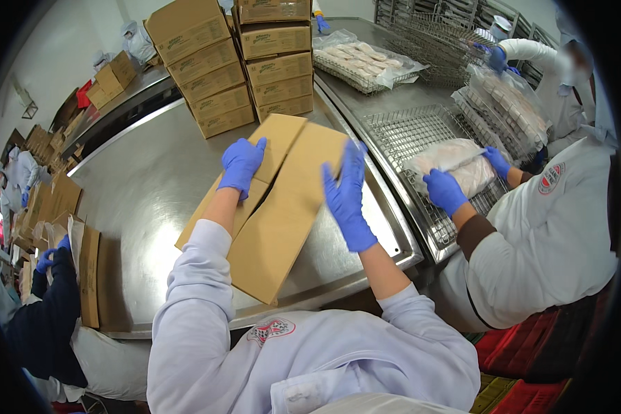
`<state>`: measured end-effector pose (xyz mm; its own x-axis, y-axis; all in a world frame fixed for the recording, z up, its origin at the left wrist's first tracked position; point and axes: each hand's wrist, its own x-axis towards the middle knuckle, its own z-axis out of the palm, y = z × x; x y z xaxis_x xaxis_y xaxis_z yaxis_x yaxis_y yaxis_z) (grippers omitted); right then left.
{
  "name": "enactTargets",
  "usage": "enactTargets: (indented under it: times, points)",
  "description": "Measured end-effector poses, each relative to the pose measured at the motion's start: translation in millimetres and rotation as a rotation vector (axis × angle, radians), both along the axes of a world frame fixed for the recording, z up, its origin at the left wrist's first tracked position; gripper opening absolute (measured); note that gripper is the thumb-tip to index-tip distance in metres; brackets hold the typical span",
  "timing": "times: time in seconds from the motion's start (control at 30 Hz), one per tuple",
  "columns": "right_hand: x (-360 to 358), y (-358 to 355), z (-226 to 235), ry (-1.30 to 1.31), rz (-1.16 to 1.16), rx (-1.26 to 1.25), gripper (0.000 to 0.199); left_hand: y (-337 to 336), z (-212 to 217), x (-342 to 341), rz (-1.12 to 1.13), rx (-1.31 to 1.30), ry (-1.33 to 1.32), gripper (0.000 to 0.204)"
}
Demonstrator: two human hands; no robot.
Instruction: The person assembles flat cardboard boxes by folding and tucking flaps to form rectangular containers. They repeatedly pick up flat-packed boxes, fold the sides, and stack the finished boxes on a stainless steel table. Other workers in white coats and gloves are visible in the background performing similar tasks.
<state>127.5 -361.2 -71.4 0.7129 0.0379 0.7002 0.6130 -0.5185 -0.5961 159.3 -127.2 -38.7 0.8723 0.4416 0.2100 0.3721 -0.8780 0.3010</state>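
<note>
A brown cardboard box [283,214] lies on the steel table in front of me, its top flaps folded in with a dark gap between them. My left hand [243,165], in a blue glove, is on the box's left side, its fingers curled at the flap edge. On the other side, my right hand [348,196], also gloved in blue, is held flat with fingers stretched out, close to the box's right edge. It is slightly blurred, and whether it touches the cardboard I cannot tell.
Two stacks of closed cartons [210,76] stand at the table's [145,200] far end. To the right, a co-worker's gloved hands [446,192] hold a bagged pale product [462,165] over wire racks [407,124]. At left, another person handles an open carton [88,276].
</note>
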Motion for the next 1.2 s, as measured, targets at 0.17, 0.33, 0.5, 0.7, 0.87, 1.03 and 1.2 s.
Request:
enactTargets:
  times: [0.17,0.33,0.5,0.7,0.87,1.03,1.2]
  points:
    - [8,-20,73,0.18,0.881,0.984,0.075,-23,103,-16,-0.134,0.01,-0.681,0.046]
    - [3,-110,107,0.426,1.282,1.095,0.084,-55,112,-89,-0.664,-0.83,-1.313,0.034]
    - [-56,-134,31,1.014,1.008,1.736,0.057,-93,-28,-136,-0.695,-1.372,-0.763,0.058]
    - [-41,-123,-23,1.07,0.925,1.435,0.043,-119,-116,-124,-0.54,-1.797,-0.296,0.08]
    - [-43,-134,-27,1.046,0.837,1.105,0.032,-122,-101,-122,-0.433,-1.624,-0.268,0.084]
    - [-67,-126,11,0.434,0.559,-0.05,0.02,-88,-115,-107,-0.406,-1.507,0.023,0.114]
    - [-59,-99,71,-0.28,0.389,-0.824,0.009,-81,-60,-139,-0.301,-1.381,0.102,0.105]
